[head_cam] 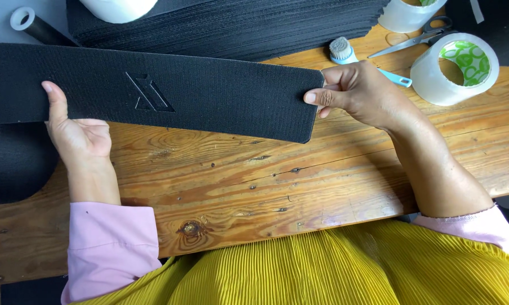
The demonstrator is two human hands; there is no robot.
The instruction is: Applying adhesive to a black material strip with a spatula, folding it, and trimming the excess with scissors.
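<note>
A long black textured strip (209,90) with an embossed angular mark is held flat just above the wooden table (237,181). My left hand (76,133) supports it from below near its left part, thumb pressed on top. My right hand (359,90) pinches the strip's right end between thumb and fingers. Both arms wear pink sleeves pushed up, over a yellow pleated garment at the bottom of the view.
A tall stack of similar black strips (232,22) lies behind. To the right are a clear tape roll (455,68), a second roll (409,14), scissors (415,36) and a small blue-handled brush (344,53). A black roll (14,158) sits at the left edge.
</note>
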